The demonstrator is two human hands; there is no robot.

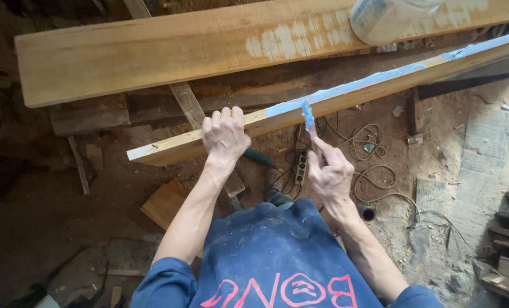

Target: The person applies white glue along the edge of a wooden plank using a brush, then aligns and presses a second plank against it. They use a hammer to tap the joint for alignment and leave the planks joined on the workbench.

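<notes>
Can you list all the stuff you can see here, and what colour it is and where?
wide plank: one, yellow-brown with pale patches, across the top
narrow plank: one, light wood, its top edge coated pale blue, slanting across the middle
spreading stick: one, smeared pale blue, tip at the narrow plank's edge
tub: one, whitish, on the wide plank, top right
power strip: one, pale, on the dirt floor
cables: several, grey, looped on the floor
wood offcut: one, orange-brown, on the floor lower left
left hand: grip closed over the narrow plank
right hand: grip pinching the spreading stick
</notes>
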